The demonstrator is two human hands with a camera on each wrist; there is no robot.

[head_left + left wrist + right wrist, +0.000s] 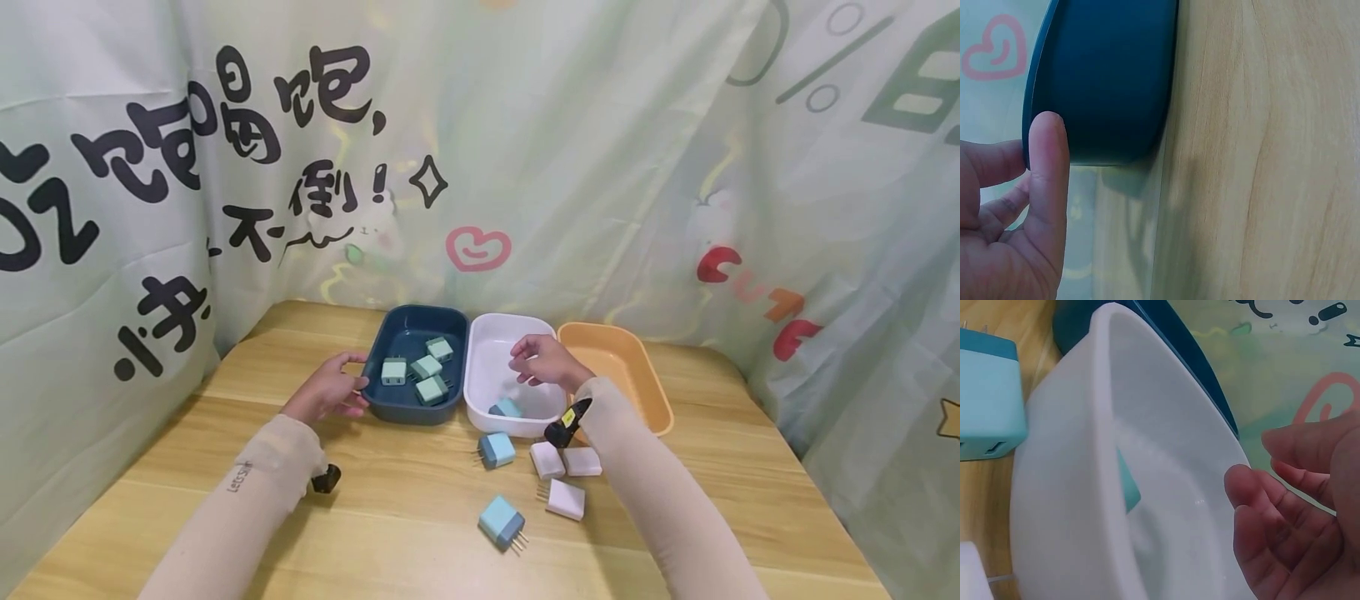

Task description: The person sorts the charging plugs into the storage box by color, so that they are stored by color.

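My left hand (334, 389) is at the left side of the navy blue tray (417, 412), thumb and fingers loosely extended and touching near its rim. In the left wrist view, the straight thumb (1049, 156) lies against the tray's outer wall. Over the white tray (480, 408) is my right hand (546, 360), its fingers loosely bent with nothing between them. A light blue plug adapter (506, 407) lies in that white tray, partly behind the front wall in the right wrist view. Several pale green plug adapters (427, 367) lie in the navy tray.
An orange tray (651, 379) stands on the right, partly behind my right arm. In front of the trays on the wooden table (390, 508) lie two blue adapters, one close (497, 450) and one nearer me (502, 523), plus three pinkish-white adapters (566, 499). Printed curtains (585, 167) surround the table.
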